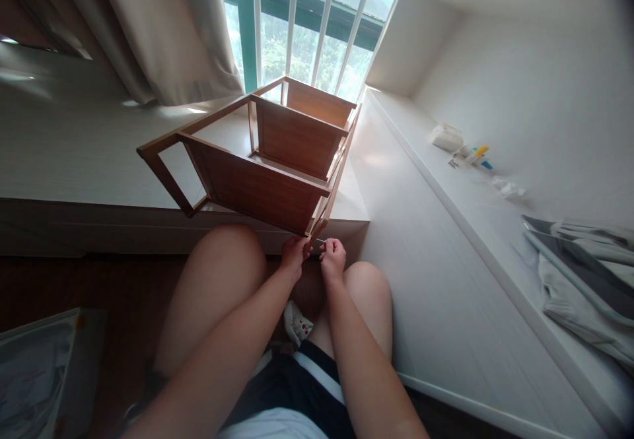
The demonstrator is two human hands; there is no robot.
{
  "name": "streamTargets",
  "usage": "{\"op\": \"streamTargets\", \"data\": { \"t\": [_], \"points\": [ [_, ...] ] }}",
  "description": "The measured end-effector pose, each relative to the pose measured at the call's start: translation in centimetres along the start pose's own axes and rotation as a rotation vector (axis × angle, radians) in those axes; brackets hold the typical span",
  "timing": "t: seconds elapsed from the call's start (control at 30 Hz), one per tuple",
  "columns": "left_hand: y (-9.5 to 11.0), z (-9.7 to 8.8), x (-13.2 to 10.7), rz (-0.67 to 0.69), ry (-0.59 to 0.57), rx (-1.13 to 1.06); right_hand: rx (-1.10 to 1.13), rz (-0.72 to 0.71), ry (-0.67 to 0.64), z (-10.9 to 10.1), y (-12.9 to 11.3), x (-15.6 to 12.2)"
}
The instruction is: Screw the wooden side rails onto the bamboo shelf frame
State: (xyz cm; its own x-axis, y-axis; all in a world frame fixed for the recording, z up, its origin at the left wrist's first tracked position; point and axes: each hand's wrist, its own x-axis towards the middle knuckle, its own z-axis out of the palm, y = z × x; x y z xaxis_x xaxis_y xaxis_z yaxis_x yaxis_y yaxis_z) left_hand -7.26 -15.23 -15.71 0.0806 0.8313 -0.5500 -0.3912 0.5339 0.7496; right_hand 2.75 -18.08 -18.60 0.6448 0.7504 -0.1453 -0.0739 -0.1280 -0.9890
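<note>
A brown wooden shelf rack [292, 191] lies on its side on the pale window ledge, its near lower end reaching past the ledge's edge. My left hand [295, 254] is closed around the end of the rack's post nearest me. Just to its right, my right hand [333, 256] pinches a thin metal rod, perhaps a hex key [321, 240], whose tip points left at that post. The fingers hide most of the rod, so its exact kind is unclear. Both hands are above the gap between my knees.
A pale cabinet side [426, 247] rises close on my right. Its top holds a tissue pack [447, 136], small tubes [476, 155] and folded cloth [589, 274]. Window bars [291, 23] and a beige curtain [168, 36] are behind the rack. A storage bin [84, 366] stands at lower left.
</note>
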Motion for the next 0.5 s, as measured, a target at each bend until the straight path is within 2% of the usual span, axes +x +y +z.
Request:
{"op": "streamTargets", "data": {
  "t": [0.23,0.5],
  "points": [
    [-0.08,-0.08,0.18,0.002,-0.002,-0.003,0.011,-0.011,0.019,-0.06,-0.32,-0.1],
    [-0.08,-0.07,0.13,0.01,-0.005,0.015,0.134,0.125,-0.031,0.0,0.1,-0.02]
  ]
}}
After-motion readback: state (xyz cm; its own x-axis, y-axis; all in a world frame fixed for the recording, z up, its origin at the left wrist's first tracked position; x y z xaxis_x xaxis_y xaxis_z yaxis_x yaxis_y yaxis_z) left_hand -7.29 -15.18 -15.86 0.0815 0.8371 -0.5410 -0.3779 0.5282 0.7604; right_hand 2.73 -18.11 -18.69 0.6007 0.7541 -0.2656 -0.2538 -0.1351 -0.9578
